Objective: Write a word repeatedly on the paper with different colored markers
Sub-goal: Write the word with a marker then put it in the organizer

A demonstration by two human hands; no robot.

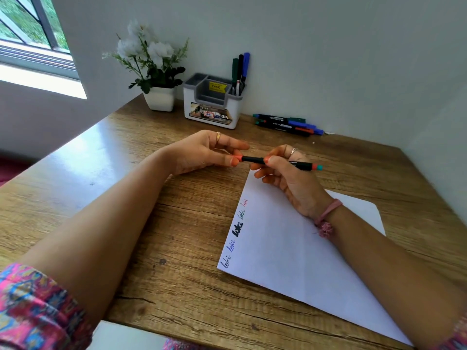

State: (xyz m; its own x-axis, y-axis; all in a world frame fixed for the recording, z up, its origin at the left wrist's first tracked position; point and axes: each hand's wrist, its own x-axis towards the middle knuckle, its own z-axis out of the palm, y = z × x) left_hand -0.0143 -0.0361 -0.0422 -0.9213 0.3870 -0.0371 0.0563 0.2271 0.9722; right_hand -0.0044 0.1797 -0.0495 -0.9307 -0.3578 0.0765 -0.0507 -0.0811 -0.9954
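Holding the marker (280,163) level above the top edge of the paper (290,248), I pinch its barrel in my right hand (283,178) while the fingers (233,160) of my left hand (202,152) press together on its orange end at nine o'clock, probably to cap or uncap it. The paper lies on the surface (177,248) at five o'clock, five words along its left edge. Spare markers (288,124) wait at one o'clock, within reach for the next colour.

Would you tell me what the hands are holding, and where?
One marker: the right hand grips its barrel mid-length, the left hand pinches its orange cap end.
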